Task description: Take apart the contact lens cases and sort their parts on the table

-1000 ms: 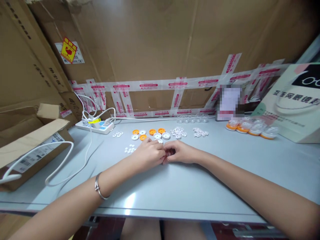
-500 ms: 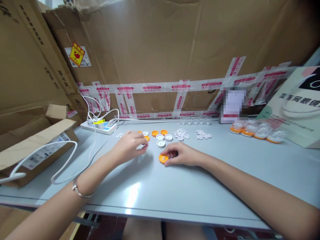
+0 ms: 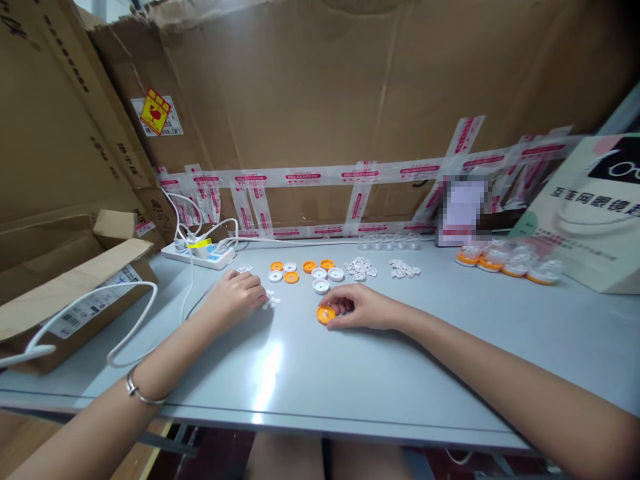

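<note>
Figure: hands parting over the grey table [image 3: 350,380]
At the centre of the frame your right hand [image 3: 361,307] is pinching the orange cap [image 3: 325,314] down on the tabletop. Your left hand [image 3: 235,299], joined to it a second ago, is now settling left of centre with fingers curled at the small white discs [image 3: 271,301]. Whether it is gripping one cannot be told, so the cap is being steadied by one hand alone

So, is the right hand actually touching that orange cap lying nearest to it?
Touching. The head view shows the right hand with its fingertips closed against the rim of the orange cap, with no gap between them, on the grey table.
</note>
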`<state>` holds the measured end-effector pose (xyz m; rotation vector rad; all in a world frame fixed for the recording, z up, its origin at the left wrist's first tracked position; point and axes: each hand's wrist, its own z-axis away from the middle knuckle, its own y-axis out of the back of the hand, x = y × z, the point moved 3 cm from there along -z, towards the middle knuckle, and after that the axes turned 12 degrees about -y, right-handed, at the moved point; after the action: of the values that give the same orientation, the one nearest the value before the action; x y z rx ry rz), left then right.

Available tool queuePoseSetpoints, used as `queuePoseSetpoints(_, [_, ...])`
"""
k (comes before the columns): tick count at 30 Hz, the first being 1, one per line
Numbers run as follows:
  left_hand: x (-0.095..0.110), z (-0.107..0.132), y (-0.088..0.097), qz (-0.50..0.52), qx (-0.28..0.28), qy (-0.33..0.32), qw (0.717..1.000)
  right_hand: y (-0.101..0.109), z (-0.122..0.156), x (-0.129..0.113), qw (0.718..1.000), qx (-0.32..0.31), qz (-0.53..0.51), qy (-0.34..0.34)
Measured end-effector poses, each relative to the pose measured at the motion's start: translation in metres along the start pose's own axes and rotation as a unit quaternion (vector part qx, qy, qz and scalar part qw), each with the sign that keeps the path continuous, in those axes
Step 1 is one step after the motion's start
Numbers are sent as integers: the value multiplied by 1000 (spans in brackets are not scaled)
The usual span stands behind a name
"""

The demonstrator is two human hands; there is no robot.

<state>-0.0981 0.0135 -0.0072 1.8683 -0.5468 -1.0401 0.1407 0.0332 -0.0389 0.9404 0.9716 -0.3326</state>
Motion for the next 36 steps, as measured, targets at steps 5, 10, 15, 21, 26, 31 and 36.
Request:
queuePoseSetpoints(5, [28,-26,20,35,77,-22,996,0,0,0,1000,-3,-5,5])
queuePoseSetpoints(10, [60,-60,10,47,118,-113,985,-1,0,-1,999,-12,-11,35])
queuePoseSetpoints(15, [66,-70,1,21,118,-131,984,0,-1,2,998,-16,-15,53])
queuePoseSetpoints(21, [70,-70,3,-14,130,-157,979,0,-1,3,999,-10,-14,49])
queuePoseSetpoints(26, [68,-72,1,69,101,-109,987,1,0,3,999,-3,-4,53])
queuePoseSetpoints(31, [62,-69,3,282,30,-39,958,2,0,4,999,-11,-22,39])
queuePoseSetpoints(36, [59,-67,4,377,24,3,926,3,1,1,999,-8,-34,34])
